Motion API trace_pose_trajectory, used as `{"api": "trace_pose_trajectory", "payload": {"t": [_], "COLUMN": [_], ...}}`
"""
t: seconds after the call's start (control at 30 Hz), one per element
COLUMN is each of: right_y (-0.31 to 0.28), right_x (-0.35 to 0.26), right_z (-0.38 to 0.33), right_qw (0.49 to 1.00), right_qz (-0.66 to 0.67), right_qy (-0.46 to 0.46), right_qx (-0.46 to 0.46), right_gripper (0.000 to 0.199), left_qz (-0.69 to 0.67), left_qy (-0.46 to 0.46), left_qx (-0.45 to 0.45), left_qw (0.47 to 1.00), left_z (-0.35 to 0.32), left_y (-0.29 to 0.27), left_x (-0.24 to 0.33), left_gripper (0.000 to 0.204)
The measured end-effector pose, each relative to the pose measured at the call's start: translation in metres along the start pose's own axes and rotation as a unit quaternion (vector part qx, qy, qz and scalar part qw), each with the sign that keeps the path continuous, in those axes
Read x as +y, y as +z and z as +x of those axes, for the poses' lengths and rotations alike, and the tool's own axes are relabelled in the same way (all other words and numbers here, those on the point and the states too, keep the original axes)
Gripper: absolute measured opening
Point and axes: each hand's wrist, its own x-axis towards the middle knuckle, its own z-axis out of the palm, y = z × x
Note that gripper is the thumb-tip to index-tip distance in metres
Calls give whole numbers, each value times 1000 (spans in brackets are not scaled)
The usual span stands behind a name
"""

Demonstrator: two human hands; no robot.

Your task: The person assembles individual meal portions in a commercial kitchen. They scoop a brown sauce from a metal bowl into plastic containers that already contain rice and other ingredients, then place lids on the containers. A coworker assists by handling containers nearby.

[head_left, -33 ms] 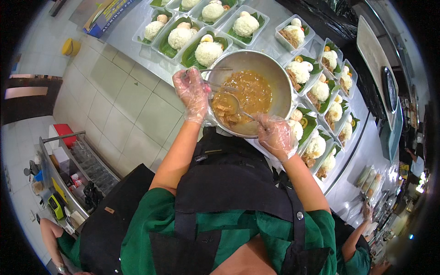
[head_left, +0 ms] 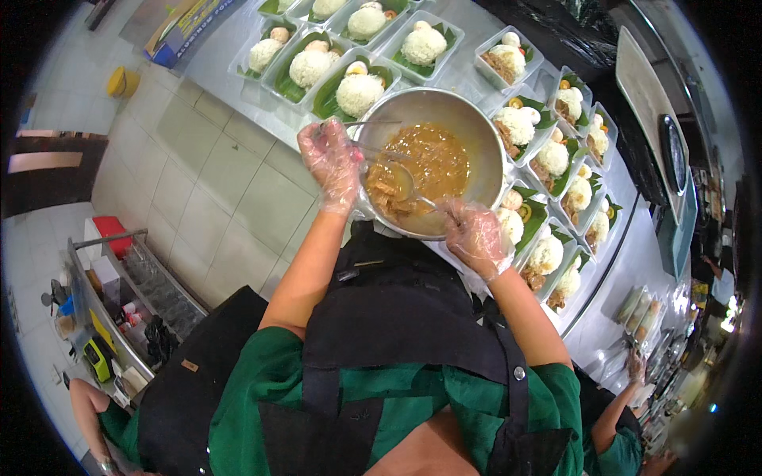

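Two gloved hands work over a large steel bowl point(head_left: 468, 127) of brown curry that sits on the steel table point(head_left: 238, 79), right in front of the person. The left hand point(head_left: 332, 163), in a clear plastic glove, rests on the bowl's left rim with its fingers curled over the edge and a thin metal utensil handle point(head_left: 369, 123) by its fingertips; whether it pinches that handle I cannot tell. To its right, the brown curry point(head_left: 429, 163) fills the bowl's bottom, with pieces of meat heaped toward the near side. A metal spoon point(head_left: 401, 182) dips into the curry, its handle running right and near to the right hand point(head_left: 475, 236), also gloved, whose fingers are closed around the handle at the bowl's near rim. Clear plastic meal trays point(head_left: 357, 87) lined with green leaf, each holding a mound of white rice, stand in rows on the far left of the bowl and curve round its right side, just beside it.
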Motion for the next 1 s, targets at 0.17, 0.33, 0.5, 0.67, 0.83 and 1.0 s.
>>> {"api": "trace_pose_trajectory", "payload": {"t": [0.17,0.33,0.5,0.67,0.83,1.0], "right_y": [9,-7,-68,-123,-147,-120], "right_x": [28,47,52,74,130,181], "right_z": [18,10,8,32,92,151], "right_qw": [988,969,952,942,965,966], "right_qz": [110,225,294,327,192,62], "right_qy": [68,60,43,62,101,86], "right_qx": [-80,-80,-67,40,145,237], "right_gripper": [20,23,19,15,20,21], "left_qz": [44,34,65,59,76,95], "left_qy": [22,8,3,5,16,34], "left_qx": [27,38,60,70,84,91], "left_qw": [998,999,996,996,993,991], "left_z": [6,7,4,1,1,1], "left_y": [1,5,6,7,14,14], "left_x": [-6,-2,-2,2,2,-1], "left_gripper": [28,25,26,26,26,25]}}
